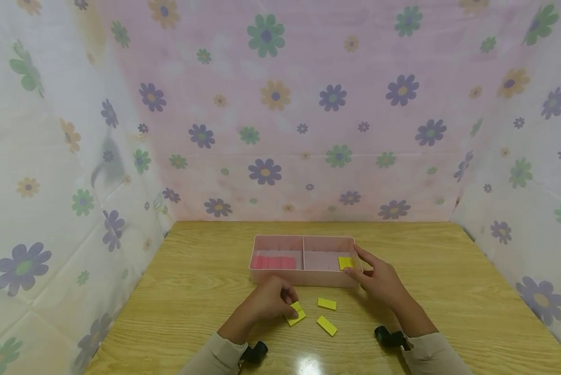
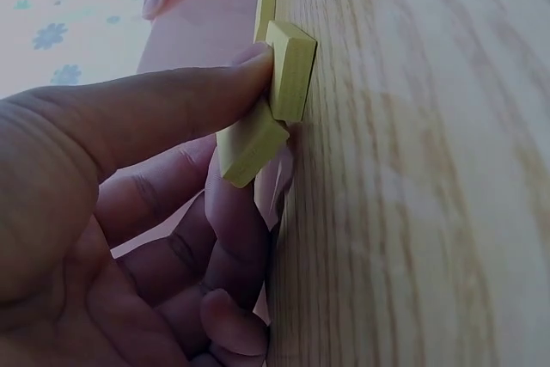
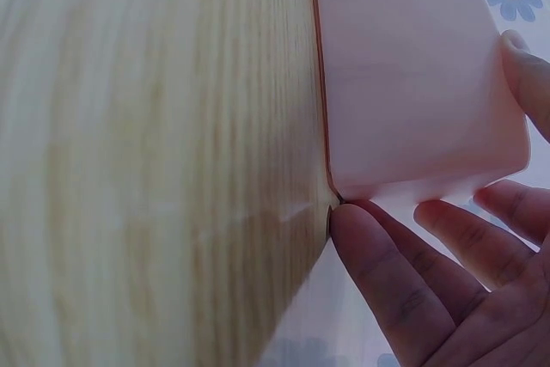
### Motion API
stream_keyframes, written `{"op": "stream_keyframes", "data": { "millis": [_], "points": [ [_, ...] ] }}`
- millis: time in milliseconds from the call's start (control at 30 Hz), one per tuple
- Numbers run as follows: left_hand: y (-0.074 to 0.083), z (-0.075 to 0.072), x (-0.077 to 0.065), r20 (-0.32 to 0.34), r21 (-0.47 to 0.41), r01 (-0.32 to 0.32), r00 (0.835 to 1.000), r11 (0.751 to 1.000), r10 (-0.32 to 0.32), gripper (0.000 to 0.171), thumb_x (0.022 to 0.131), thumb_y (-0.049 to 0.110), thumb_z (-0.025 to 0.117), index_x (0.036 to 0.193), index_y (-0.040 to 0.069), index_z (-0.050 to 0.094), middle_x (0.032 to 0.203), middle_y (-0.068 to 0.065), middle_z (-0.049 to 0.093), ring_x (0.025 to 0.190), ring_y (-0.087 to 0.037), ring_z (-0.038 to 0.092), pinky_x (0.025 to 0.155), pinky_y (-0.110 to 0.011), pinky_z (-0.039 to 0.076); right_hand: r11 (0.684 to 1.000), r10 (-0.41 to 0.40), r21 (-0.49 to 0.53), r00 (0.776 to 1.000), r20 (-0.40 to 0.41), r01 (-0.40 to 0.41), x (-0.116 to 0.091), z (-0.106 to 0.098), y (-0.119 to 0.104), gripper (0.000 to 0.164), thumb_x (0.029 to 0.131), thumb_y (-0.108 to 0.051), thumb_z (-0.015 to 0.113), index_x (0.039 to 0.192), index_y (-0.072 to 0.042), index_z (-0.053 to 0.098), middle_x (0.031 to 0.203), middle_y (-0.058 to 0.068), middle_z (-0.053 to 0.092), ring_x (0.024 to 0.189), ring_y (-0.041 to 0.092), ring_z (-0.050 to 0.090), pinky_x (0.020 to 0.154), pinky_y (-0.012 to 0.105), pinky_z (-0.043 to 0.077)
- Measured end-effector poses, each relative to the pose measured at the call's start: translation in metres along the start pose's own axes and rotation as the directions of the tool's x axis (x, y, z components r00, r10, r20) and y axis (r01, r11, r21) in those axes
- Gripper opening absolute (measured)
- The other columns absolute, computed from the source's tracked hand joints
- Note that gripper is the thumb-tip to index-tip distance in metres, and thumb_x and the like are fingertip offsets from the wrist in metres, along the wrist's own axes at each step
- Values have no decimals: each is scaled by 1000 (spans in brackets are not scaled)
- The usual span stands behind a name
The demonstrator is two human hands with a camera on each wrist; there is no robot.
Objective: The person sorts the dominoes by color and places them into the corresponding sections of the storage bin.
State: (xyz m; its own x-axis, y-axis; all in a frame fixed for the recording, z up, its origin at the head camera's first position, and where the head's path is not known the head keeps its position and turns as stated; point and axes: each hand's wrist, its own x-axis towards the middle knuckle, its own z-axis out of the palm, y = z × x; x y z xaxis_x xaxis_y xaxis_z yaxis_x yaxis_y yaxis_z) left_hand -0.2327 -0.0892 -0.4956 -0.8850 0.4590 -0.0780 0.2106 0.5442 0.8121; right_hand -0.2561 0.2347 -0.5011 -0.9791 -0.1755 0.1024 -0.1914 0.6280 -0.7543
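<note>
Near the front of the pink divided box (image 1: 304, 278), my left hand (image 1: 270, 301) pinches a yellow block (image 2: 249, 145) between thumb and fingers, just above or on the table. A second yellow block (image 2: 294, 70) touches the thumb tip in the left wrist view. Two loose yellow blocks, one nearer the box (image 1: 327, 303) and one nearer me (image 1: 327, 326), lie to the right of this hand. My right hand (image 1: 382, 278) holds the box's right end, thumb at the front rim and fingers along the end wall.
Several pink blocks (image 1: 275, 263) sit in a row in the box's left compartment. Yellow blocks (image 1: 345, 263) lie at the right end of the other compartment. The wooden table (image 1: 205, 260) is enclosed by flowered cloth (image 1: 304, 114) at the back and both sides.
</note>
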Motion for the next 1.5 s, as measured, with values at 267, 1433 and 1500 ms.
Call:
{"op": "stream_keyframes", "data": {
  "millis": [267,1433,1500],
  "points": [
    [0,1,1,-10,24,1,1000,1000,0,19,70,5,93,78,10,78,69,6,67,65,-7,58,54,-22,49,1000,15,6,1000,5,-15,-2,-2,-1,92,92,-64,66,165,-19,30,167,13,34,127,46,62,92,48,61],
    [34,-10,8,-58,-10,-18,998,1000,17,10,87,22,83,96,18,81,86,9,73,77,-9,69,67,-27,58,1000,0,6,1000,-4,0,0,1,2,91,93,-62,67,164,-20,31,167,13,35,121,46,66,89,47,63],
    [38,-12,10,-58,-50,-23,998,999,20,10,88,19,82,96,16,80,86,7,73,75,-12,70,65,-27,60,1000,4,2,1000,-3,-4,0,1,4,91,93,-64,66,164,-21,31,167,13,35,121,45,66,88,47,63]
  ]
}}
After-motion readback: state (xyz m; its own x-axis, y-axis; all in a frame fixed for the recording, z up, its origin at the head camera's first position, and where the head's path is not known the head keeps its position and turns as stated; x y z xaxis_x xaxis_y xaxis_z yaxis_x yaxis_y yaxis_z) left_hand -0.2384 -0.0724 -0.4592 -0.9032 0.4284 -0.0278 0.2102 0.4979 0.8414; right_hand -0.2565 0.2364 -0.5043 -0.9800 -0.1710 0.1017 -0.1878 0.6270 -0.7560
